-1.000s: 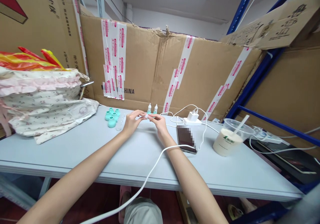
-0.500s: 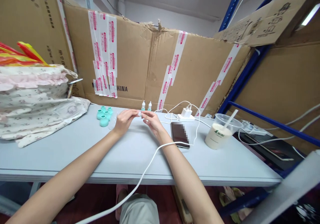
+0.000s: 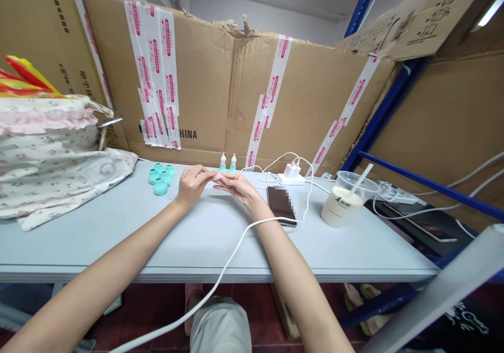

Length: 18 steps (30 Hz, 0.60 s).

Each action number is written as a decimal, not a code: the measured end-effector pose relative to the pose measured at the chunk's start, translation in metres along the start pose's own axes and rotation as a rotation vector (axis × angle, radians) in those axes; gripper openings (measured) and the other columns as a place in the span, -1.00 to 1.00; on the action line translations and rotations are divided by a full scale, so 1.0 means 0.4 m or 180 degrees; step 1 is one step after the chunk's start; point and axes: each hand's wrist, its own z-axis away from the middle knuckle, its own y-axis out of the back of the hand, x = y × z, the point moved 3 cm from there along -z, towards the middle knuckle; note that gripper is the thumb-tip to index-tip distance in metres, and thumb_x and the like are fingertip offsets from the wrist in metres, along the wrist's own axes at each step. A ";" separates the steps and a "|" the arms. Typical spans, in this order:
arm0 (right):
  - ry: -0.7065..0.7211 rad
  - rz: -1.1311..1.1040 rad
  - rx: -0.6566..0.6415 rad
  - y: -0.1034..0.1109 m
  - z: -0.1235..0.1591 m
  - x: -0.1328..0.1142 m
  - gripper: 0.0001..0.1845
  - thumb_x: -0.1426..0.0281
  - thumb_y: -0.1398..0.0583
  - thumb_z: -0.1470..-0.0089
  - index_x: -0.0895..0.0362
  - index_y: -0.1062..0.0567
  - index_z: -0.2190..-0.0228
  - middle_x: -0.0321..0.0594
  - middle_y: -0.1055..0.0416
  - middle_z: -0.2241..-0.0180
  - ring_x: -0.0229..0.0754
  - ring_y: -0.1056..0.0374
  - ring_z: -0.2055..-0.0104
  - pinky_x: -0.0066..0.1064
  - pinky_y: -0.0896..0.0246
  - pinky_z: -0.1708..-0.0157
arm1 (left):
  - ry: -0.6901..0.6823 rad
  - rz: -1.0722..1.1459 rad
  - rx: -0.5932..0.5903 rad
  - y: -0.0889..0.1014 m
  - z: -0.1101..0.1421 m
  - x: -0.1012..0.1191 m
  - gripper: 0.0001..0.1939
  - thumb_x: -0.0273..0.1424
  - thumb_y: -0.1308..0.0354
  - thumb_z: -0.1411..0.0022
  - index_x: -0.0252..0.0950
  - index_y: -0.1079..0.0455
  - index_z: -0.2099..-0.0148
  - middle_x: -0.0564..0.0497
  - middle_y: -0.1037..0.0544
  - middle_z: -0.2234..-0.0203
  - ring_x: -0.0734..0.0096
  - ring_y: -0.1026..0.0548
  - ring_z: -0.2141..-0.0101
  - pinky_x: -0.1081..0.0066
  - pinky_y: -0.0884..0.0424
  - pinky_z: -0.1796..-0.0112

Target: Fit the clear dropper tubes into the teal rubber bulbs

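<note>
Over the grey table, my left hand (image 3: 191,186) and my right hand (image 3: 237,187) meet fingertip to fingertip. Between them is a small whitish piece (image 3: 218,176), mostly covered by the fingers, so its kind does not show. Both hands are closed in a pinch on it. Just behind them stand two small teal bottles with white pointed tips, one on the left (image 3: 223,163) and one on the right (image 3: 233,163). Left of my left hand sit several teal round pots (image 3: 160,186) with open necks. Some clear plastic pieces (image 3: 173,189) lie between these pots and my left hand.
A phone (image 3: 281,206) lies right of my hands, with a white cable (image 3: 236,253) crossing above my right forearm. Behind it is a white charger on a power strip (image 3: 291,178). A drink cup with a straw (image 3: 342,206) stands farther right. A floral cloth bag (image 3: 51,158) fills the left.
The view has shifted slightly. My hands stay together on the small whitish piece, and my right fingers now lie flatter beneath it. The bottles and pots stand as before.
</note>
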 end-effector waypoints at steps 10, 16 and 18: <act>-0.0132 0.0082 -0.0003 0.007 0.003 -0.002 -0.77 0.45 -0.30 0.19 0.19 -0.53 0.36 -0.19 -0.50 0.36 -0.16 -0.38 0.15 -0.22 -0.18 0.00 | -0.0418 -0.0111 0.0047 -0.002 0.003 0.026 -0.86 -0.42 -0.02 -0.20 -0.26 -0.41 0.32 0.04 -0.40 0.56 0.47 -0.33 0.47 0.43 -0.21 0.36; -0.0122 0.0045 0.0124 0.002 0.003 -0.003 -0.78 0.45 -0.32 0.22 0.19 -0.54 0.39 -0.20 -0.51 0.39 -0.16 -0.39 0.17 -0.24 -0.21 0.03 | -0.0359 -0.0142 -0.0058 -0.003 0.004 0.023 -0.86 -0.42 -0.01 -0.20 -0.28 -0.40 0.30 0.04 -0.40 0.55 0.48 -0.33 0.47 0.44 -0.20 0.37; -0.0091 0.0056 0.0096 -0.002 0.007 -0.006 -0.76 0.44 -0.32 0.24 0.19 -0.53 0.39 -0.21 -0.51 0.41 -0.18 -0.41 0.21 -0.26 -0.23 0.06 | -0.0322 -0.0151 -0.0096 -0.002 0.003 0.021 -0.85 -0.41 -0.01 -0.21 -0.28 -0.40 0.28 0.04 -0.41 0.55 0.48 -0.33 0.47 0.44 -0.20 0.37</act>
